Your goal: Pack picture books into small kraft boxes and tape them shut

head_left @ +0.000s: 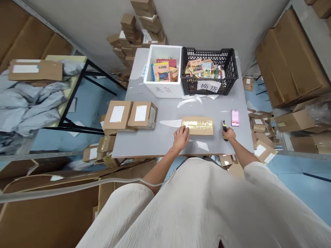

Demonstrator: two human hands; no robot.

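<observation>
A small cardboard box (198, 130) sealed with shiny tape lies flat on the grey table (165, 144) in front of me. My left hand (181, 137) holds it at its left end, fingers bent over the near corner. To the right of the box, my right hand (229, 134) is closed around a yellow and black utility knife (224, 130) at the table top. Whether its blade is out is too small to tell. A phone with a lit pink screen (235, 117) lies just beyond that hand. Paper scraps (202, 145) are scattered around the box.
Two labelled cartons (142, 115) stand on the table's left side. At the back are a white foam bin (162, 90) and a black plastic crate (227, 81), both holding booklets. Stacked boxes (150, 26), a side rack (74, 86) and large cartons (292, 62) surround the table.
</observation>
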